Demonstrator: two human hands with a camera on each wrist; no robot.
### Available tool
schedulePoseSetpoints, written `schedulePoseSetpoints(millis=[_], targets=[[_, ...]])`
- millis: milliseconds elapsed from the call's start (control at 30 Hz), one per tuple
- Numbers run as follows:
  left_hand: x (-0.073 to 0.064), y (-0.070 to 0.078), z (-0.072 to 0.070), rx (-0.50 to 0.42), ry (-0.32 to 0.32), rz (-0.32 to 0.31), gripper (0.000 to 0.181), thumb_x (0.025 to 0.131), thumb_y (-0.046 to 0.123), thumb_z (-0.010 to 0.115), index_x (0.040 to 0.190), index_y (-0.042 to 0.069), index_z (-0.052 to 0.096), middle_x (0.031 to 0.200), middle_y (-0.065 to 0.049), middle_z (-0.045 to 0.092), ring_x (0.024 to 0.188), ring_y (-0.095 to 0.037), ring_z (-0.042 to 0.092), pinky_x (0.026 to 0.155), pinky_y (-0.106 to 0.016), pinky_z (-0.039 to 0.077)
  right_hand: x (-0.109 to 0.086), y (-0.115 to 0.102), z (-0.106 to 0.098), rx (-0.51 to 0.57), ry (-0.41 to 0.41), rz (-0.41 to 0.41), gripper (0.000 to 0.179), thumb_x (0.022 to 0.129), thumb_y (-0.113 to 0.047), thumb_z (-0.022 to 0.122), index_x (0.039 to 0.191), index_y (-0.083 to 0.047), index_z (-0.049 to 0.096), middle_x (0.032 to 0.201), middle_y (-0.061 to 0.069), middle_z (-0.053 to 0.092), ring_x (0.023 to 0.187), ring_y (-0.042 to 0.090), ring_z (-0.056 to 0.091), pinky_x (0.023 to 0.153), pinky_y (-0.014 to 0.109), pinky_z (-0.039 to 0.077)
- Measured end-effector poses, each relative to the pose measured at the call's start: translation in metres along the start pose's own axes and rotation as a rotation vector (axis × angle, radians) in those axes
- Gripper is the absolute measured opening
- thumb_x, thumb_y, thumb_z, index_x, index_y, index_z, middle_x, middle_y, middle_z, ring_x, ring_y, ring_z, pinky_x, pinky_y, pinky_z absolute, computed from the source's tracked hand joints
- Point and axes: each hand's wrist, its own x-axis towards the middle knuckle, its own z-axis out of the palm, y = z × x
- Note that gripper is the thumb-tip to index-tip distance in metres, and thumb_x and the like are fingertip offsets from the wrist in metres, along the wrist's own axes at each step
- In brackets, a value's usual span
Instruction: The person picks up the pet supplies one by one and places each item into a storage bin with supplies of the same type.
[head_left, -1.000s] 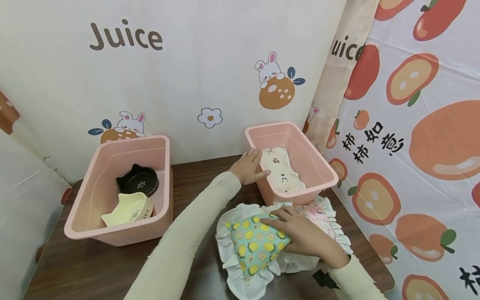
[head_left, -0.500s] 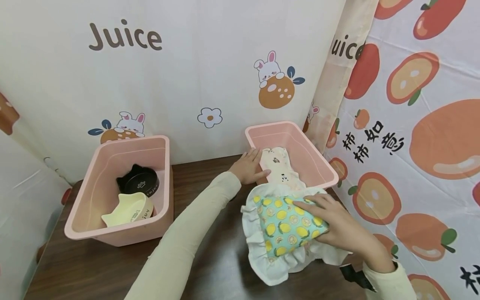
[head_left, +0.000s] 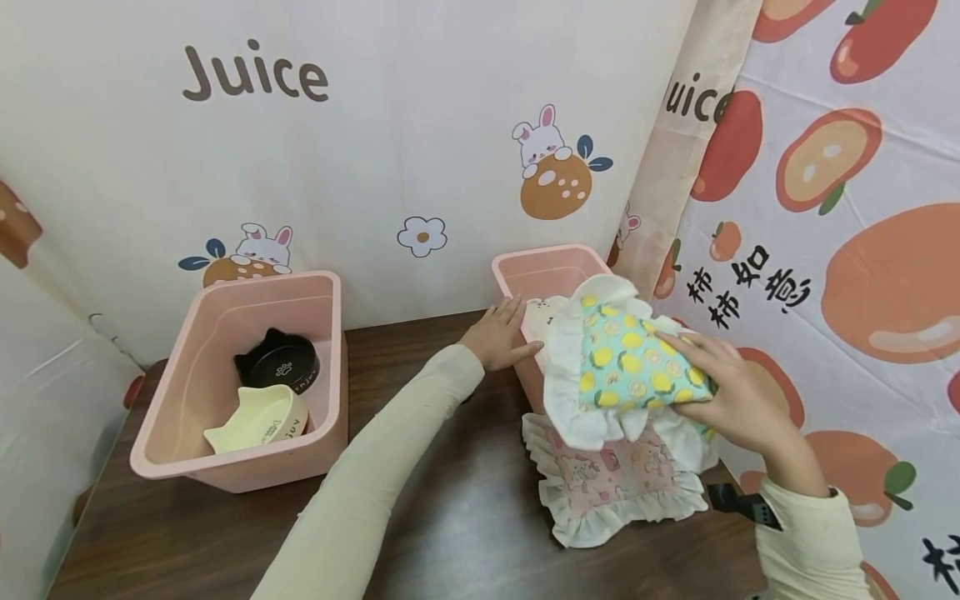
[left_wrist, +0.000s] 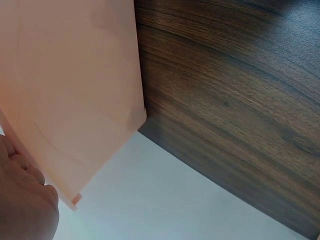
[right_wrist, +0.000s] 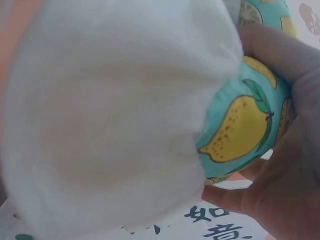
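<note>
My right hand [head_left: 738,396] grips a teal cushion [head_left: 633,358] with a lemon print and a white ruffle, holding it tilted over the front of the right pink bin [head_left: 551,258]. In the right wrist view, the thumb and fingers clasp the lemon cloth [right_wrist: 240,125], and the white ruffle fills much of the picture. My left hand [head_left: 495,335] rests on that bin's left rim, thumb spread apart; the left wrist view shows its fingers [left_wrist: 35,176] at the rim. A cream printed cushion [head_left: 542,315] lies inside the bin, partly hidden. Below, a pink ruffled cushion [head_left: 592,483] lies on the table.
Another pink bin [head_left: 336,358] stands on the left, holding a black cat-eared bowl [head_left: 279,360] and a pale yellow one [head_left: 258,417]. Printed cloth hangs behind and to the right of the brown wooden table [head_left: 442,517].
My right hand has lifted the lemon cushion off the pink cushion and carried it up and right toward the right bin. The pink cushion now shows more. My left hand stays at the rim.
</note>
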Motion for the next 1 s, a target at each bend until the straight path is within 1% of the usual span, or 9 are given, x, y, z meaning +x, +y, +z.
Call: schedulePoseSetpoints(millis=[100, 200, 333, 567, 667, 733, 833, 867, 1000], targets=[[0.001, 0.000, 0.000, 0.005, -0.001, 0.001, 0.088, 0.095, 0.067, 0.027, 0.154, 0.006, 0.002, 0.161, -0.008, -0.002, 0.148, -0.021, -0.003, 0.120, -0.035, 0.006, 0.009, 0.005, -0.004, 0.021, 0.022, 0.074, 0.091, 0.066, 0.003, 0.082, 0.146, -0.018, 0.044, 0.133, 0.021, 0.049, 0.112, 0.036, 0.042, 0.078, 0.042, 0.035], [0.002, 0.000, 0.002, 0.010, 0.004, 0.003, 0.088, 0.095, 0.067, 0.027, 0.154, 0.006, 0.002, 0.161, -0.008, -0.003, 0.148, -0.021, -0.002, 0.120, -0.036, 0.007, 0.021, 0.009, -0.005, 0.098, 0.047, 0.161, 0.088, 0.071, 0.002, 0.080, 0.147, -0.017, 0.041, 0.137, 0.023, 0.046, 0.118, 0.040, 0.039, 0.084, 0.051, 0.033], [0.005, -0.002, 0.004, 0.006, 0.010, 0.002, 0.089, 0.094, 0.068, 0.026, 0.154, 0.006, 0.003, 0.161, -0.008, -0.003, 0.148, -0.021, -0.002, 0.119, -0.036, 0.008, 0.039, 0.013, -0.004, 0.162, 0.083, 0.301, 0.083, 0.077, -0.010, 0.079, 0.149, -0.015, 0.037, 0.143, 0.024, 0.040, 0.122, 0.041, 0.038, 0.089, 0.056, 0.033], [0.007, -0.002, 0.005, 0.007, 0.008, -0.003, 0.090, 0.094, 0.068, 0.027, 0.154, 0.006, 0.003, 0.161, -0.008, -0.002, 0.148, -0.022, -0.001, 0.119, -0.036, 0.008, 0.074, 0.016, 0.003, 0.221, 0.082, 0.532, 0.084, 0.082, -0.044, 0.073, 0.152, -0.028, 0.029, 0.141, 0.018, 0.044, 0.108, 0.030, 0.046, 0.078, 0.040, 0.042], [0.006, -0.002, 0.004, 0.011, -0.001, -0.002, 0.089, 0.094, 0.067, 0.027, 0.154, 0.007, 0.001, 0.161, -0.008, -0.003, 0.148, -0.021, -0.002, 0.119, -0.036, 0.007, 0.092, 0.017, 0.007, 0.269, 0.072, 0.567, 0.084, 0.082, -0.049, 0.070, 0.152, -0.026, 0.029, 0.140, 0.016, 0.046, 0.105, 0.027, 0.049, 0.077, 0.037, 0.043], [0.005, -0.002, 0.004, 0.010, 0.006, 0.003, 0.088, 0.095, 0.065, 0.029, 0.154, 0.006, 0.002, 0.161, -0.009, -0.001, 0.148, -0.022, -0.002, 0.119, -0.037, 0.008, 0.106, 0.019, 0.013, 0.319, 0.061, 0.579, 0.086, 0.083, -0.049, 0.069, 0.153, -0.026, 0.025, 0.140, 0.015, 0.044, 0.107, 0.027, 0.048, 0.081, 0.038, 0.043], [0.004, -0.003, 0.004, 0.006, 0.021, 0.009, 0.086, 0.096, 0.062, 0.032, 0.154, 0.005, 0.003, 0.161, -0.011, 0.001, 0.148, -0.023, -0.001, 0.119, -0.038, 0.009, 0.124, 0.023, 0.024, 0.354, 0.017, 0.606, 0.091, 0.085, -0.049, 0.067, 0.155, -0.027, 0.013, 0.146, 0.018, 0.037, 0.111, 0.030, 0.046, 0.088, 0.043, 0.043], [0.004, -0.003, 0.004, 0.003, 0.026, 0.012, 0.086, 0.096, 0.062, 0.032, 0.154, 0.005, 0.004, 0.161, -0.011, 0.001, 0.148, -0.023, 0.000, 0.119, -0.038, 0.010, 0.129, 0.023, 0.027, 0.357, -0.006, 0.623, 0.093, 0.086, -0.049, 0.066, 0.156, -0.027, 0.008, 0.150, 0.020, 0.032, 0.119, 0.034, 0.041, 0.094, 0.048, 0.040], [0.003, -0.004, 0.003, -0.019, 0.031, 0.021, 0.086, 0.096, 0.061, 0.034, 0.154, 0.005, 0.005, 0.161, -0.011, -0.001, 0.148, -0.023, 0.001, 0.119, -0.039, 0.010, 0.146, 0.024, 0.042, 0.298, -0.105, 0.637, 0.093, 0.089, -0.045, 0.063, 0.156, -0.021, 0.003, 0.150, 0.024, 0.028, 0.125, 0.041, 0.037, 0.102, 0.057, 0.033]])
